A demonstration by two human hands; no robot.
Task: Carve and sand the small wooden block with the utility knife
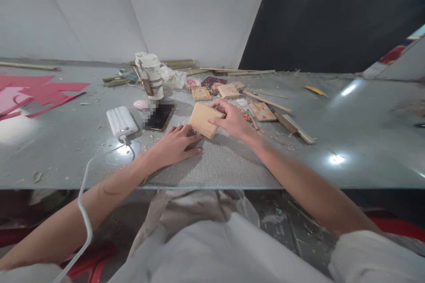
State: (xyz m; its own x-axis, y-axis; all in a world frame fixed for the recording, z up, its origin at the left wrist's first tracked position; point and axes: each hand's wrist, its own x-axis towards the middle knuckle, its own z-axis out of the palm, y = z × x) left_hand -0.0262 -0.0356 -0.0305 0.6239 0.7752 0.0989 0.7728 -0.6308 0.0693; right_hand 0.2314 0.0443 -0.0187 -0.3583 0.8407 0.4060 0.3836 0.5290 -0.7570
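My right hand (232,119) grips a pale square wooden block (203,119), tilted up on the grey table (332,132). Its fingers curl over the block's right edge. My left hand (175,145) lies flat on the table with fingers stretched out, fingertips touching the block's lower left corner. Wood shavings lie scattered around both hands.
A white power bank (121,121) with a cable, a phone (159,115) and a paper cup (151,75) stand to the left. Several small painted wooden tiles (229,91) and wooden sticks (294,126) lie behind and right. Red paper sheets (40,90) cover the far left.
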